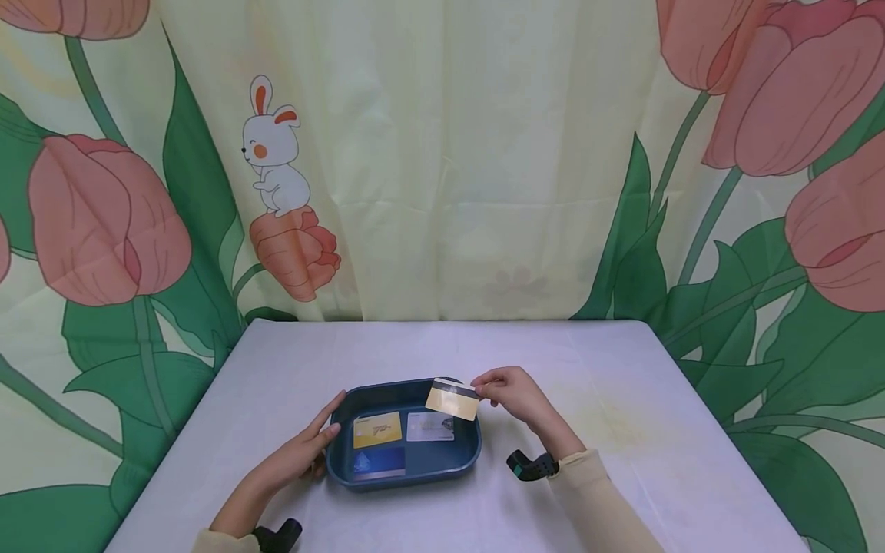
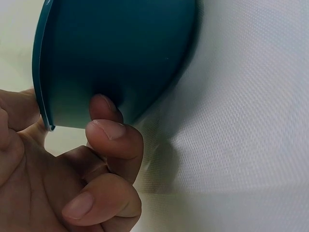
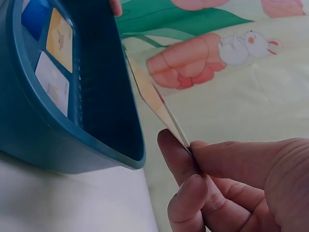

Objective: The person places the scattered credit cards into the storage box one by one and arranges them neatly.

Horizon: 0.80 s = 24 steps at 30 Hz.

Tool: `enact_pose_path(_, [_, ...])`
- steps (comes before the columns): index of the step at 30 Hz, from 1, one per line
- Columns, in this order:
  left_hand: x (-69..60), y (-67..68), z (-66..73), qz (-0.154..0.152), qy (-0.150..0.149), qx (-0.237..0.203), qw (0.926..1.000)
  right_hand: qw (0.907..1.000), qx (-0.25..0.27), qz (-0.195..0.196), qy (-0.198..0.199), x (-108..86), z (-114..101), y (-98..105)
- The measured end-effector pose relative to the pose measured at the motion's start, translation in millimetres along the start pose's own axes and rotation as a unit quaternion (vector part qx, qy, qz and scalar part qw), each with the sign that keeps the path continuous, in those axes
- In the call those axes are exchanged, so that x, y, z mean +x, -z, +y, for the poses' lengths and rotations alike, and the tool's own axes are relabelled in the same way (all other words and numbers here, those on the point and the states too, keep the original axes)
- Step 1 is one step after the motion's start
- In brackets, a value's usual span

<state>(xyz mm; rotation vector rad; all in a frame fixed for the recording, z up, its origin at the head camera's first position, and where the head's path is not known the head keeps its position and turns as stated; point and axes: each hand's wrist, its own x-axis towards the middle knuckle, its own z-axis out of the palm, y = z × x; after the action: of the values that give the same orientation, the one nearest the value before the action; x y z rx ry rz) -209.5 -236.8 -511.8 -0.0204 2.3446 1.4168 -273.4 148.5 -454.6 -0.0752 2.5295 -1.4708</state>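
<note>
A dark blue tray stands on the table with three cards lying flat in it: a yellow card, a silver-white card and a blue card. My left hand holds the tray's left side; in the left wrist view, curled fingers lie by the outer wall and part of the hand is at the rim. Between thumb and forefinger, my right hand pinches the corner of a gold bank card. That card is tilted above the tray's back right corner, its dark stripe showing.
A white cloth covers the table. Behind it hangs a curtain printed with tulips and a rabbit on a carrot. Black bands with devices sit on both wrists.
</note>
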Motion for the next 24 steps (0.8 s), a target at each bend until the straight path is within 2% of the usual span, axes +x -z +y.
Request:
enact_pose_path(15, [3.0, 0.9, 0.0, -0.001, -0.004, -0.006, 1.0000, 0.9991, -0.034, -0.024, 0.003, -3.9, -4.1, -15.9])
enact_pose_path(19, [2.9, -0.2, -0.8, 0.001, 0.000, -0.006, 1.0000, 0.9977, -0.058, -0.026, 0.021, -6.9, -3.8, -21.3])
enact_pose_path(24, [2.2, -0.2, -1.0, 0.001, 0.002, -0.007, 1.0000, 0.9913, -0.107, -0.036, 0.068, -10.6, 0.2, -29.7])
